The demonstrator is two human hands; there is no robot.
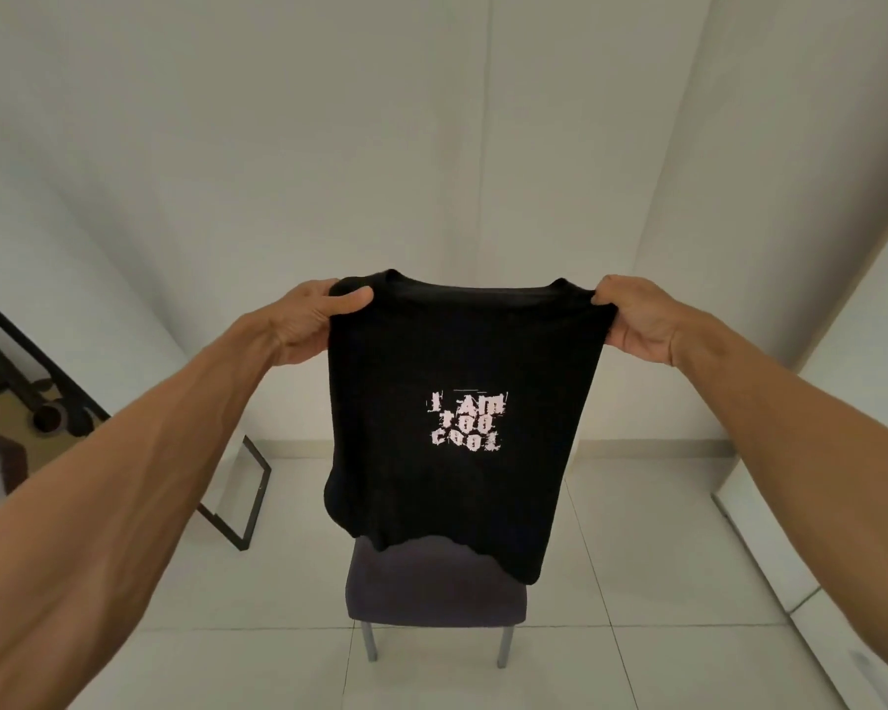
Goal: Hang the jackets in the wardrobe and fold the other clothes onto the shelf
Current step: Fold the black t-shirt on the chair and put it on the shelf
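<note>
A black T-shirt (462,351) with pale printed lettering on its chest hangs spread out in the air in front of me. My left hand (314,320) pinches its left shoulder, thumb on the front of the cloth. At the other shoulder my right hand (636,320) grips the cloth in curled fingers. The hem dangles just above the chair seat, and the sleeves seem tucked behind the body of the shirt.
A chair (434,591) with a dark purple seat and grey metal legs stands on the pale tiled floor below the shirt. A black-framed mirror (249,494) leans against the left wall, reflecting a guitar (16,427). White walls surround; a white panel edge (790,597) runs along the right.
</note>
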